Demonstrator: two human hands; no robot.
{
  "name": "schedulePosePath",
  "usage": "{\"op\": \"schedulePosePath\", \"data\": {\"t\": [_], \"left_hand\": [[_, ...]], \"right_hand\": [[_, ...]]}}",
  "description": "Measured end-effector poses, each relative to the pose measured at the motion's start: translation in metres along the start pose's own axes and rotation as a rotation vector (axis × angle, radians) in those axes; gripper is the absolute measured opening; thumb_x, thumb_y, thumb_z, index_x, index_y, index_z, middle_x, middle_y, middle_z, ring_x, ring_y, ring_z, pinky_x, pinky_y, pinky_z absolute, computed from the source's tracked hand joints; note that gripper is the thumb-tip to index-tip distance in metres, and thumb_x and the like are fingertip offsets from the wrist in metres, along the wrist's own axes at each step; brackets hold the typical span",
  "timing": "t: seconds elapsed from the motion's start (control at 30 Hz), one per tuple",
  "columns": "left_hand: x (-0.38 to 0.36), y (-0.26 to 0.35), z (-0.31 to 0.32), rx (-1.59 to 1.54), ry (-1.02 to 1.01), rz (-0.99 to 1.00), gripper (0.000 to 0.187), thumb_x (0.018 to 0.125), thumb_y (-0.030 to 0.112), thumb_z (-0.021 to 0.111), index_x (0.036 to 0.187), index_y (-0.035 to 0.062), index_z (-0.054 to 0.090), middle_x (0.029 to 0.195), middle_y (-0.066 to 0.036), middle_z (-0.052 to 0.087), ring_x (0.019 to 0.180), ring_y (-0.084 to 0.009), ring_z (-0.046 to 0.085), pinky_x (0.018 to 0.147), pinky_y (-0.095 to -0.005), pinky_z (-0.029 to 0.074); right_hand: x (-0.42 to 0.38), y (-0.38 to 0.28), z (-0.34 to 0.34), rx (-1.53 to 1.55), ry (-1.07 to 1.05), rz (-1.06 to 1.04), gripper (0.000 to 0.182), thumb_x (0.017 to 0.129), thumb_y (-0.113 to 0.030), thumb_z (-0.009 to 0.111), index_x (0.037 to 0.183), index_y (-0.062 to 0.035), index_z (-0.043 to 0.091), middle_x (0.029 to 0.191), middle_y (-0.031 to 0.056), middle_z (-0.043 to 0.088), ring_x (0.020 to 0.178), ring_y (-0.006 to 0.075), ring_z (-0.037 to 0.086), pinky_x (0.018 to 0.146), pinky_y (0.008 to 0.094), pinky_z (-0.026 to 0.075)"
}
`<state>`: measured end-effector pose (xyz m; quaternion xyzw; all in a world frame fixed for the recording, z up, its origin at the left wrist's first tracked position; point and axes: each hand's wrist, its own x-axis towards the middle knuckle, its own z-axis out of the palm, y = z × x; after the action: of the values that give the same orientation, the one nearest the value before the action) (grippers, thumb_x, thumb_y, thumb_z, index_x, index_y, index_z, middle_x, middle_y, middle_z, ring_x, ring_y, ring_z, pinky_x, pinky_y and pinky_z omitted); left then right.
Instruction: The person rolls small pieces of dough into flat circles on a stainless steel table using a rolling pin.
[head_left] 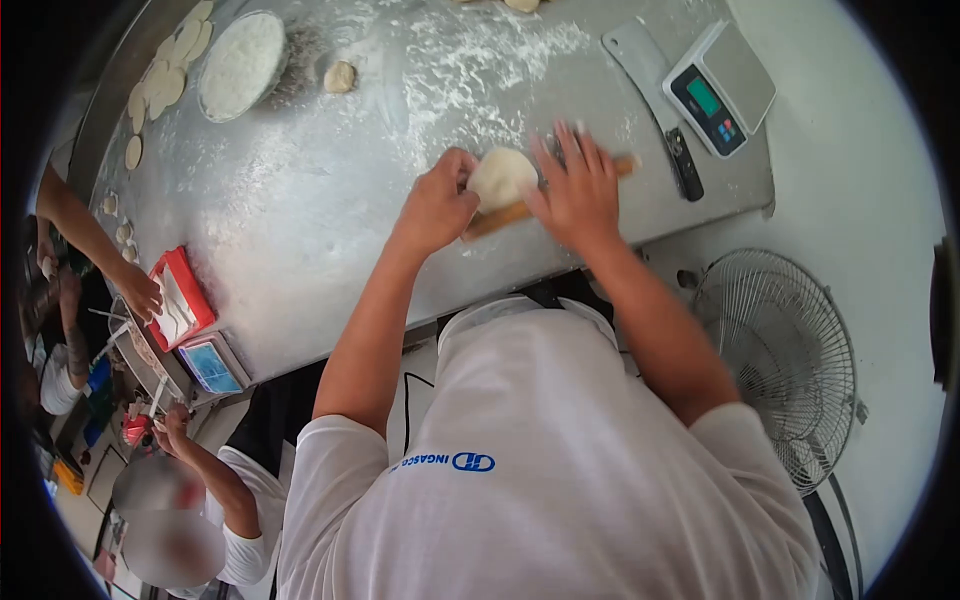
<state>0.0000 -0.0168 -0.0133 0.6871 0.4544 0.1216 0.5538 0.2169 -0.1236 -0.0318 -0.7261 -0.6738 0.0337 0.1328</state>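
Note:
A round, flattened dough disc (503, 180) lies on the floury metal table in front of me. My left hand (437, 203) is at its left side, with curled fingers pinching the edge. A wooden rolling pin (495, 221) lies slantwise along the near edge of the disc. Over the pin's right part, my right hand (580, 195) rests flat with its fingers stretched out, slightly blurred. The palm hides the middle of the pin, and its tip shows to the right of the fingers.
On the right are a cleaver (640, 60), a black-handled knife (684, 165) and a digital scale (715, 95). Farther left sit a flour bowl (240, 68), a dough ball (340, 77), stacked dough rounds (160, 80) and a red container (185, 290). A fan (775, 365) stands below; co-workers are at left.

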Motion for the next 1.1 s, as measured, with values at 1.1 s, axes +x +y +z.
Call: {"op": "schedulePosePath", "data": {"t": [1.1], "left_hand": [[0.114,-0.058,-0.139,0.610,0.678,0.143,0.033,0.095,0.018,0.071,0.125,0.0026,0.070,0.115,-0.021,0.075,0.105,-0.0344,0.073,0.089,-0.0455,0.055]], "right_hand": [[-0.032,0.013,-0.006,0.034,0.094,0.056,0.042,0.097,-0.034,0.064,0.133,-0.0130,0.070,0.146,0.0111,0.061,0.138,0.0348,0.052,0.124,0.0555,0.028]]}}
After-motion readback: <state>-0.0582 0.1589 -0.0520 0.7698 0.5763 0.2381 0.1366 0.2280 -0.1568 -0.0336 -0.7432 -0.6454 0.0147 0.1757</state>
